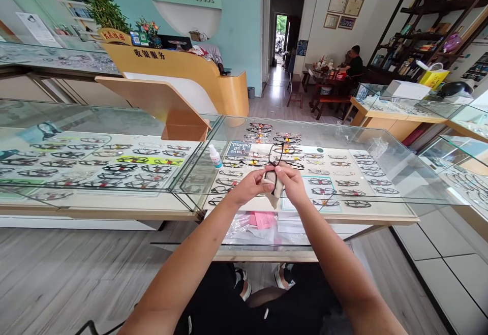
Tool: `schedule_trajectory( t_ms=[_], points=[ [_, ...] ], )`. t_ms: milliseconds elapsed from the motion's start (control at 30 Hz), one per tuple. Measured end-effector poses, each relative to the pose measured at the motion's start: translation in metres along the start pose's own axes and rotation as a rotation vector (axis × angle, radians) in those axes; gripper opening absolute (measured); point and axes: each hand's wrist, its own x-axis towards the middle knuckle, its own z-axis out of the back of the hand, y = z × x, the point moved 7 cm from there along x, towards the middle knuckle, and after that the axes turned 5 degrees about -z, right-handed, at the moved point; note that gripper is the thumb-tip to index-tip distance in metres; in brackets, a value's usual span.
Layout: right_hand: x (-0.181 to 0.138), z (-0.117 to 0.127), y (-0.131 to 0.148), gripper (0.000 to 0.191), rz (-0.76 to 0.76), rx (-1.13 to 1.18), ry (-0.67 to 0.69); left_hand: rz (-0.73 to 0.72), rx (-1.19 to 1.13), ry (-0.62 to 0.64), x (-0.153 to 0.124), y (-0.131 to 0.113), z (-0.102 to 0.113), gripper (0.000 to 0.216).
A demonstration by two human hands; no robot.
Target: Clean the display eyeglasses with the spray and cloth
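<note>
Both my hands meet over the glass display counter (385,187). My left hand (249,186) is closed on a beige cleaning cloth (275,195) bunched around part of a pair of black-framed glasses (275,155). My right hand (292,181) pinches the same glasses just beside it, fingers pressed together. The frame sticks up and away from my fingers. A small white spray bottle (215,156) with a blue label stands on the glass to the left of my hands.
Rows of spectacle frames lie under the glass of this counter and the one to the left (95,164). A curved wooden reception desk (198,78) stands behind. A person (354,63) sits at a dark table at the back right. More glass cases (438,114) line the right side.
</note>
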Motion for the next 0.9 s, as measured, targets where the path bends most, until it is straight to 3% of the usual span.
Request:
schedule_trajectory(
  t_ms=[167,300,400,467,600,733,833,900],
  points=[
    [-0.001,-0.004,0.003,0.049,0.038,-0.015,0.030,-0.041,-0.004,-0.110,0.006,0.003,0.003,0.064],
    [0.000,0.001,-0.001,0.050,-0.002,-0.024,-0.018,0.028,-0.052,-0.044,0.003,0.004,0.002,0.061],
    [0.002,0.002,-0.004,0.050,-0.030,0.019,-0.028,0.068,-0.049,0.004,0.000,0.004,0.000,0.079],
    [0.002,0.000,-0.005,0.052,-0.033,0.035,-0.023,0.049,-0.025,-0.028,0.001,0.003,-0.001,0.090],
    [0.002,-0.004,-0.007,0.053,-0.031,0.026,0.007,-0.040,-0.043,-0.161,0.006,0.001,-0.002,0.077],
    [0.002,0.001,-0.008,0.047,-0.034,0.033,-0.026,0.005,-0.078,-0.077,0.005,0.001,-0.006,0.062],
    [0.002,0.002,-0.006,0.049,-0.025,0.038,-0.046,0.023,-0.062,-0.021,0.002,0.000,-0.009,0.073],
    [0.001,-0.001,-0.003,0.052,-0.004,0.006,-0.042,-0.048,-0.010,-0.094,0.003,-0.004,-0.009,0.078]
  ],
)
